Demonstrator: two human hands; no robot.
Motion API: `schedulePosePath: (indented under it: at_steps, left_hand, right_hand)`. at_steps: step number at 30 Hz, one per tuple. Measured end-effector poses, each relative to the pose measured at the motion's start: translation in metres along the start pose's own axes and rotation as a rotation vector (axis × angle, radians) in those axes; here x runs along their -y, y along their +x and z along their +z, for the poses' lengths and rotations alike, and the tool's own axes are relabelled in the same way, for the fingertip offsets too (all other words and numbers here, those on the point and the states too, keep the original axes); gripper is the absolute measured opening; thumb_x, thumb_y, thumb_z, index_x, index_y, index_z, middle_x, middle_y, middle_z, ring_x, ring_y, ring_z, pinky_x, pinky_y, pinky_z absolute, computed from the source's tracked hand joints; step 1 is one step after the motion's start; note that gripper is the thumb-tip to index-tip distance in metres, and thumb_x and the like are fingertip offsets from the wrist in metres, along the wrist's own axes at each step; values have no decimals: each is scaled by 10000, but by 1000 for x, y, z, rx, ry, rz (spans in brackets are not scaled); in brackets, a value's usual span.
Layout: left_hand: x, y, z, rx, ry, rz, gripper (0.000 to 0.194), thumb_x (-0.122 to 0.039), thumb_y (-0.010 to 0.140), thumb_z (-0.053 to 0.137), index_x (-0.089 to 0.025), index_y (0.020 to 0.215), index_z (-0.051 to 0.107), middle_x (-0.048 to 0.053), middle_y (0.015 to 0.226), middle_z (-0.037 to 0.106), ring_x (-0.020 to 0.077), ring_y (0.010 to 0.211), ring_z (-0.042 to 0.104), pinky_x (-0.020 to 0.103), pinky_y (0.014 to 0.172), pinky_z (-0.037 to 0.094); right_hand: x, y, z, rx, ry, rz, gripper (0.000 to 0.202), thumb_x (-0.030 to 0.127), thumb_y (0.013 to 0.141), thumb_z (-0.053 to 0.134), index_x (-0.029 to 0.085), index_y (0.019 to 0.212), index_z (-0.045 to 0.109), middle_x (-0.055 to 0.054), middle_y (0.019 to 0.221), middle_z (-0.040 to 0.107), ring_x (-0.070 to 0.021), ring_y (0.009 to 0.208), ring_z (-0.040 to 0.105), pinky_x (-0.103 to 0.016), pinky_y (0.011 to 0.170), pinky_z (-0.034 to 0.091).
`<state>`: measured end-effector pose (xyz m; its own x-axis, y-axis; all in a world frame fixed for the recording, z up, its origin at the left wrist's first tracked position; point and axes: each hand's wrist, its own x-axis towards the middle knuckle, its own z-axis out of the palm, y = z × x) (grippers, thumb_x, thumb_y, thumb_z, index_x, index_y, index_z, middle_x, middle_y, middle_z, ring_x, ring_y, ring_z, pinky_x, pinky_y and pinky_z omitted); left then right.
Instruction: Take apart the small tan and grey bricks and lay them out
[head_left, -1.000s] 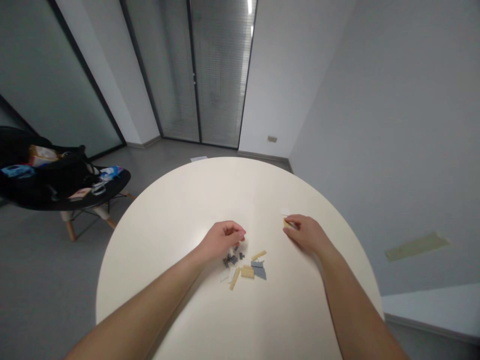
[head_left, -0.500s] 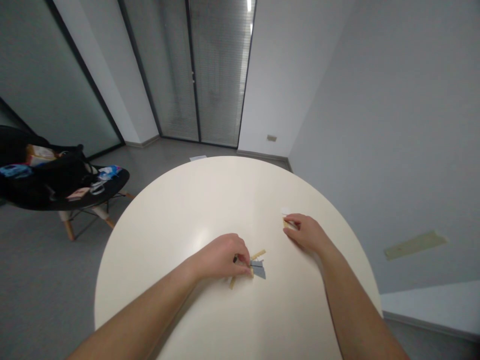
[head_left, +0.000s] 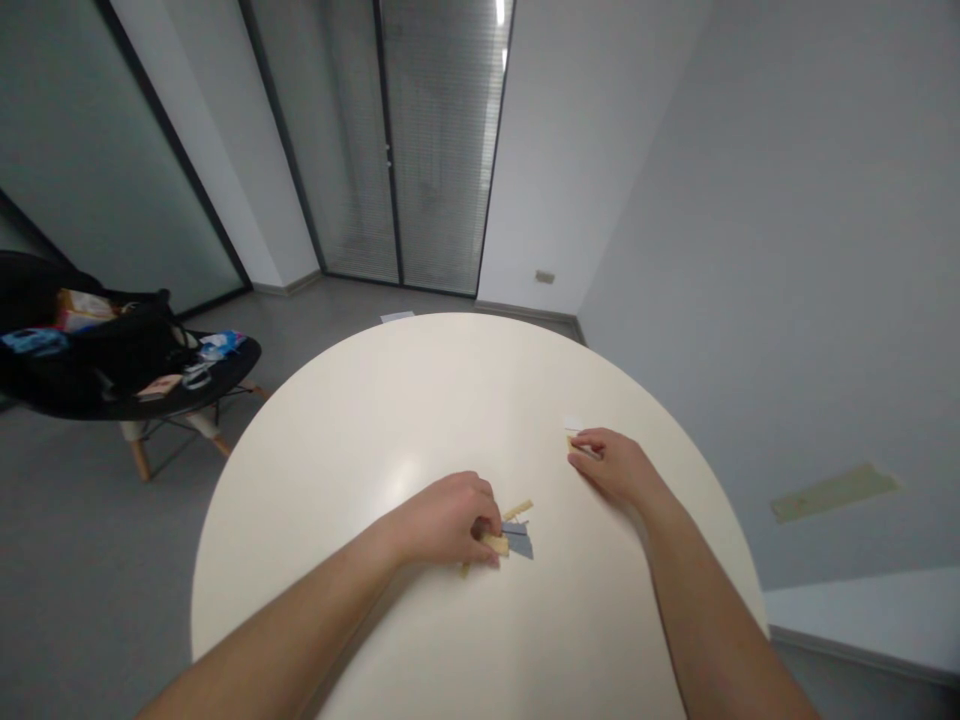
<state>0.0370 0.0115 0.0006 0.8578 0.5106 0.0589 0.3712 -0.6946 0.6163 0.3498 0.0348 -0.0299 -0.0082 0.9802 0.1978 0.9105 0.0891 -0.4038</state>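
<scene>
My left hand (head_left: 448, 520) rests low over a small cluster of flat pieces on the table. Its thumb and fingertips are apart, with a yellow piece (head_left: 495, 543) showing between them. A grey piece (head_left: 519, 540) pokes out to the right of the fingertips, and a narrow yellow strip (head_left: 519, 510) lies just behind it. The palm and fingers hide part of the cluster. Farther right, my right hand (head_left: 613, 466) has its thumb and forefinger closed about a small yellow piece (head_left: 571, 443) on the tabletop. A white piece (head_left: 573, 423) lies just beyond those fingertips.
The round cream table (head_left: 420, 400) has its curved edge on both sides. At the left stands a black chair (head_left: 217, 372) bearing a black bag (head_left: 127, 345) and small packets. A wall (head_left: 825, 330) with a tape strip (head_left: 836, 492) rises at the right; glass doors (head_left: 390, 150) are behind.
My left thumb and fingers have spread apart, and more of the yellow piece shows between them. The right hand has barely moved.
</scene>
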Motion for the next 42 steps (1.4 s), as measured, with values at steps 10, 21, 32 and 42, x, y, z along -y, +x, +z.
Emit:
schedulePosePath:
  at_steps: [10, 21, 32, 42]
  left_hand:
    - [-5, -1, -4, -52, -62, -31, 81, -239, 703, 701, -168, 741, 696, 16, 725, 640, 146, 723, 562, 240, 683, 398]
    - [6, 3, 2, -407, -493, -212, 191, -293, 830, 591, -164, 915, 703, 53, 896, 697, 160, 795, 609, 253, 714, 455]
    - [18, 12, 17, -482, -1086, -191, 431, -249, 686, 781, -161, 1054, 576, 73, 920, 677, 141, 785, 649, 291, 764, 493]
    - [20, 12, 17, -481, -1123, -202, 462, -285, 701, 770, -176, 1102, 569, 97, 1074, 639, 140, 804, 663, 291, 760, 497]
  right_hand:
    - [2, -1, 0, -28, 23, 15, 262, 380, 758, 610, 194, 899, 728, -76, 1027, 701, -215, 948, 633, -337, 880, 469]
    - [87, -21, -3, -93, 441, -283, 189, 362, 814, 638, 217, 916, 703, -59, 917, 698, -142, 688, 620, -283, 648, 525]
    - [123, -33, 7, 144, 567, -354, 149, 314, 805, 652, 186, 729, 667, -44, 748, 676, -124, 644, 599, -241, 604, 486]
    - [119, -32, -2, 148, 493, -266, 89, 260, 753, 630, 184, 713, 655, -29, 719, 670, -122, 619, 601, -230, 600, 489]
